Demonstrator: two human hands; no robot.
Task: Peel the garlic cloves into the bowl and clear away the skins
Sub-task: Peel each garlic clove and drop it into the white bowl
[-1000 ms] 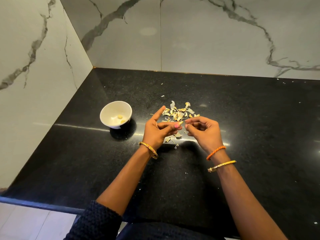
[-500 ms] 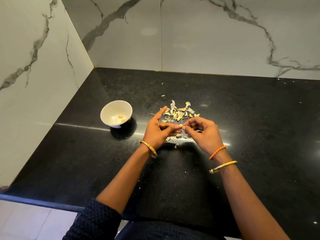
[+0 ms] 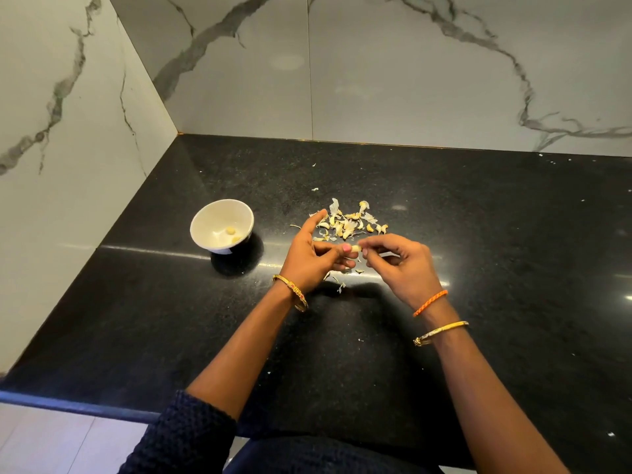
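We take the small white ceramic bowl [image 3: 221,224] on the black speckled stone counter [image 3: 478,234] as our landmark. Just to the right of the bowl, above the counter, our left hand [image 3: 307,258] pinches a small pale garlic clove [image 3: 356,248] between thumb and fingers, the index finger sticking out straight toward the far wall. Our right hand [image 3: 403,265] meets the clove from farther right, its thumb and fingertips drawn together at the clove's end, seemingly nipping at the skin; whether they have a flap of skin or the clove itself is too small for us to tell. Inside the bowl lie two yellowish peeled cloves [image 3: 233,233], near its right wall. To the right of the bowl and a little farther back sits a loose heap of papery white and yellow garlic skins [image 3: 349,222], with a few more scraps [image 3: 338,280] on the counter directly under our hands. We judge that we are in the peeling step, with one clove in hand and the clearing of skins not yet begun. The next move likely calls for the right fingertips to pull the skin free while the left keeps a firm pinch, then for the left hand to carry the bare clove leftward over the bowl's rim and drop it in.
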